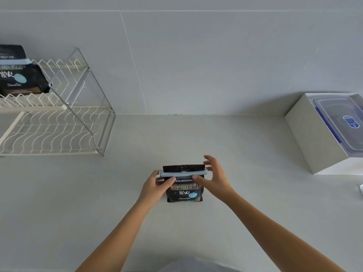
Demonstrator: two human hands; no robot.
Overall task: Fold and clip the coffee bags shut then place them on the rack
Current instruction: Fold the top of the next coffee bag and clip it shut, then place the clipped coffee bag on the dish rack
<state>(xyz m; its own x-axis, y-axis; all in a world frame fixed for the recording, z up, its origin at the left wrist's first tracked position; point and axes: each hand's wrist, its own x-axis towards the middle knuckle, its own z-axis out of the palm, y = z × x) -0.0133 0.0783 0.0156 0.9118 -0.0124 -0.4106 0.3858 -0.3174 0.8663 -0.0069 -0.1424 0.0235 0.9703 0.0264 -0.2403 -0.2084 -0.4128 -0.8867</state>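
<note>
A black coffee bag (pixel 184 191) stands upright on the counter in front of me. A light blue clip (pixel 182 173) runs across its folded top. My left hand (pixel 155 185) pinches the clip's left end, thumb on the front of the bag. At the clip's right end my right hand (pixel 214 177) pinches it between thumb and fingers, with some fingers spread above. Another black coffee bag (pixel 21 79) with a blue clip (pixel 15 61) stands on the upper shelf of the white wire rack (pixel 59 118) at the far left.
A white box (pixel 306 132) holding a clear plastic container (pixel 339 122) with a blue-trimmed lid sits at the right against the wall. A small silvery item (pixel 361 190) shows at the right edge. The grey counter (pixel 137 142) meets a tiled wall behind.
</note>
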